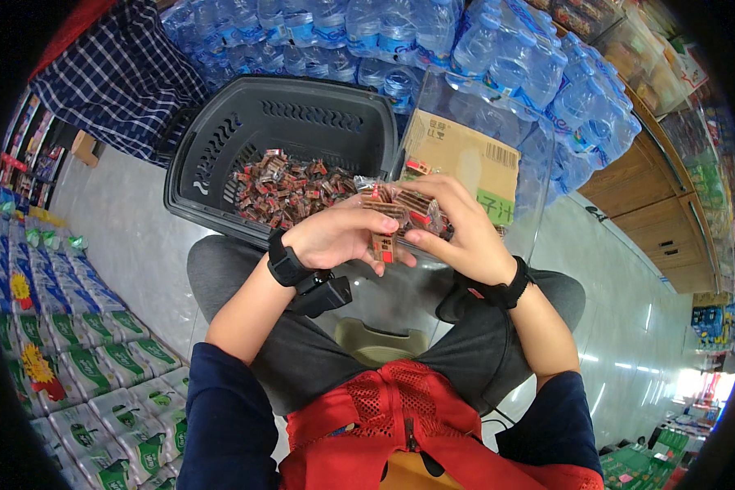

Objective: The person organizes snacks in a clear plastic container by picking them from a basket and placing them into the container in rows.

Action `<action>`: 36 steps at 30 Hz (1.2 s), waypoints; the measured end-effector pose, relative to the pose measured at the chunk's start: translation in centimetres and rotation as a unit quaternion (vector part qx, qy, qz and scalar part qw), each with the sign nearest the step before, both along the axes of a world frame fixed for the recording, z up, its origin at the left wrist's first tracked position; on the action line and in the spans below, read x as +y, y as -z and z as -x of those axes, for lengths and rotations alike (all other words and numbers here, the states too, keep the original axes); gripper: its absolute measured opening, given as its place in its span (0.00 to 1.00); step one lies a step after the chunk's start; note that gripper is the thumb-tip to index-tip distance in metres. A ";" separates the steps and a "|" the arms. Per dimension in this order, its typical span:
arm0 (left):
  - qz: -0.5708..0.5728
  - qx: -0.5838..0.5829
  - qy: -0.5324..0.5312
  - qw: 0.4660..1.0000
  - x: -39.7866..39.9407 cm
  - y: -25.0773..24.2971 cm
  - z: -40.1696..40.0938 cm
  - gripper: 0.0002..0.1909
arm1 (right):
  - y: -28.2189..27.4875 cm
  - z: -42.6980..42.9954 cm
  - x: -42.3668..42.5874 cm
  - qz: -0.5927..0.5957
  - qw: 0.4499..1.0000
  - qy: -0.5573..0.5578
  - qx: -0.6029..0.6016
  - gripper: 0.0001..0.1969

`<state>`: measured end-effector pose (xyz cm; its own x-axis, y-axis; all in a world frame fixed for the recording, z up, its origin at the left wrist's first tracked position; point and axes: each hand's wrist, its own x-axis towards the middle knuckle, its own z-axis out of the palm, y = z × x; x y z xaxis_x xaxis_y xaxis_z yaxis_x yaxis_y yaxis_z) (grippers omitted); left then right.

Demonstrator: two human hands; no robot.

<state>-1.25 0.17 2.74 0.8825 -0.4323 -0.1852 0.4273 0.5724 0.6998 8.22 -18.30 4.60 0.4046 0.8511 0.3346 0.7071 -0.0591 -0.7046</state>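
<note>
Several small brown-striped snack packets in clear wrapping with red labels [383, 211] are bunched between my two hands. My left hand [346, 236] has its thumb over some of them, and one packet hangs down below that thumb. On the other side, my right hand [459, 226] curls around more packets. To the left of the hands, a dark grey plastic basket [288, 92] holds a heap of similar small packets [288, 190]. A clear plastic bin [542, 184] stands at the right, behind my right hand; a printed cardboard piece [459, 159] and some packets show through it.
Shrink-wrapped water bottles [392, 30] are stacked behind the basket. A checked cloth [122, 73] hangs at the upper left. Packs of tissue [92, 367] lie stacked at the left. Wooden cabinets [655, 226] stand at the right. A greenish plastic stool [376, 343] is between the knees.
</note>
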 end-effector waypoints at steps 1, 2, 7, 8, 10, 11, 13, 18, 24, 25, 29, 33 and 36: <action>0.007 0.009 0.002 1.000 0.0 0.1 0.0 0.22 | 0.1 -0.1 0.0 0.001 1.000 -0.012 -0.011 0.23; 0.014 0.017 0.005 1.000 0.0 0.2 -0.1 0.21 | 0.1 -0.1 0.1 -0.002 1.000 -0.008 0.001 0.20; 0.043 0.000 -0.007 0.999 0.1 0.3 -0.1 0.22 | 0.6 -0.6 0.2 -0.013 1.000 -0.014 0.023 0.17; 0.044 -0.001 -0.014 0.999 0.1 0.3 -0.1 0.23 | 0.6 -0.7 0.2 -0.024 0.999 -0.017 0.026 0.17; 0.046 0.004 -0.035 0.998 0.1 0.1 -0.1 0.23 | 0.7 -1.0 0.3 -0.033 0.998 -0.021 0.057 0.16; 0.050 0.004 -0.038 0.998 0.1 0.0 0.0 0.23 | 0.7 -1.2 0.4 -0.046 0.995 -0.024 0.088 0.16; 0.038 0.000 -0.090 0.995 0.5 -0.3 0.0 0.22 | 0.5 -1.9 0.3 -0.056 0.986 -0.011 0.155 0.14; 0.019 -0.017 -0.173 0.985 1.9 -0.3 -0.1 0.19 | 0.6 -5.4 0.2 -0.067 0.937 0.095 0.328 0.14; 0.012 0.011 -0.241 0.970 2.3 0.2 -0.2 0.19 | 4.0 -8.9 1.5 0.001 0.937 0.151 0.316 0.14; 0.007 0.021 -0.242 0.970 2.1 0.2 -0.3 0.18 | 5.0 -9.5 1.7 0.035 0.950 0.158 0.268 0.14; 0.007 0.034 -0.236 0.971 2.1 0.5 -0.6 0.18 | 7.3 -9.9 2.8 0.081 0.960 0.148 0.224 0.16; 0.012 0.040 -0.240 0.970 2.1 0.5 -0.5 0.17 | 7.4 -8.4 3.7 0.173 0.974 0.140 -0.047 0.14; 0.016 0.040 -0.240 0.970 2.2 0.5 -0.6 0.17 | 7.4 -7.8 3.9 0.219 0.966 0.133 -0.028 0.13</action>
